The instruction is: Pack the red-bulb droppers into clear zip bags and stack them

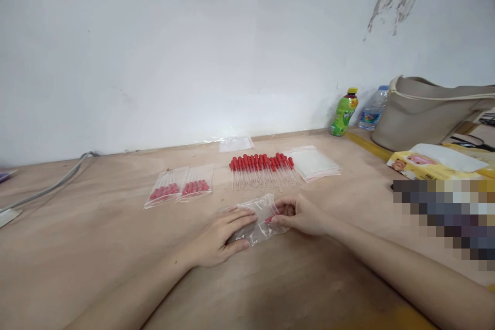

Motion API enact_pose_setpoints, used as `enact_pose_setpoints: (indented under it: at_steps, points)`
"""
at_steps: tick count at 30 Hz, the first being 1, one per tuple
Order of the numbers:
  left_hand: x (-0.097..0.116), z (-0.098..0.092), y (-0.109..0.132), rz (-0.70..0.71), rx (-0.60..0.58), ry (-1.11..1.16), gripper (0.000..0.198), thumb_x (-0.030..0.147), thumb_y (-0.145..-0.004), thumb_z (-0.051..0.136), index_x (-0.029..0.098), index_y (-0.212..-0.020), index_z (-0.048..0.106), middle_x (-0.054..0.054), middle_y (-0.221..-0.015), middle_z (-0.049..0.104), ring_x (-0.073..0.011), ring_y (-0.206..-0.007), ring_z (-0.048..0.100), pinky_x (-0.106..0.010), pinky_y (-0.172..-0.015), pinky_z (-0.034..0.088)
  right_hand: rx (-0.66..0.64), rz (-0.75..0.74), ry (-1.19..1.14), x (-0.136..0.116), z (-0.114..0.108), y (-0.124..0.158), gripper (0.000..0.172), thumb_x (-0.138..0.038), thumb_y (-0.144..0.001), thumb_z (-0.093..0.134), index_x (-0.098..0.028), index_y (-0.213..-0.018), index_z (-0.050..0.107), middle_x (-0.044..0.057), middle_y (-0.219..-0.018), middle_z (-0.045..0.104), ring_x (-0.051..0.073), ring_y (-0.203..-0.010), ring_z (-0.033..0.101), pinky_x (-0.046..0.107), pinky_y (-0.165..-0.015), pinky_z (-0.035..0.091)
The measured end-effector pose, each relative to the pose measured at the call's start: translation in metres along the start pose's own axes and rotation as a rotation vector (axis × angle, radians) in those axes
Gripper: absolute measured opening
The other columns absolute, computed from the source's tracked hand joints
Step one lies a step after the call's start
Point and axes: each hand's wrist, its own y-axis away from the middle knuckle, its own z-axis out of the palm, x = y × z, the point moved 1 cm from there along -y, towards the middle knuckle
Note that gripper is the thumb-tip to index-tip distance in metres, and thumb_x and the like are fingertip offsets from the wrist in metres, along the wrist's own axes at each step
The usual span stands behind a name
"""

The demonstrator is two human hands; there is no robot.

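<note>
While I watch from the head view, the red end of the dropper lies just left of my right thumb, at the right-hand side of the clear bag. My right hand is the nearer one: thumb and fingers pinch that red end. The red part runs roughly crosswise, towards my left fingertips; I cannot make out the thin tube, nor tell whether the red end sits inside the bag or over it. My left hand grasps nothing, its fingers stretched out and resting on the bag's left part, with a small gap between them and the red end.

Under all this I see a flat, tan table. Beyond the bag, a row of droppers lies with red ends towards the wall, beside a white stack. Two filled bags lie to the left. Further right stand a green bottle, a clear bottle and a grey bin.
</note>
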Motion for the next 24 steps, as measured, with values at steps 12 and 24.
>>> enact_pose_setpoints:
  at_steps: [12, 24]
  points:
    - [-0.008, 0.003, 0.004, -0.014, 0.087, 0.110, 0.039, 0.032, -0.085, 0.049, 0.024, -0.123, 0.046, -0.006, -0.124, 0.050, -0.0213, -0.115, 0.044, -0.039, -0.097, 0.035, 0.293, 0.087, -0.060, 0.014, -0.008, -0.004, 0.026, -0.040, -0.059, 0.064, -0.015, -0.058, 0.055, -0.002, -0.050, 0.053, 0.007, -0.045, 0.043, 0.019, -0.043, 0.030]
    - [-0.008, 0.003, 0.005, -0.021, 0.064, 0.109, 0.040, 0.031, -0.085, 0.050, 0.024, -0.124, 0.045, -0.005, -0.126, 0.048, -0.0192, -0.117, 0.042, -0.036, -0.099, 0.033, 0.235, 0.164, -0.197, 0.017, -0.008, -0.004, 0.025, -0.037, -0.061, 0.065, -0.016, -0.062, 0.051, -0.007, -0.045, 0.049, 0.003, -0.034, 0.033, 0.016, -0.034, 0.019]
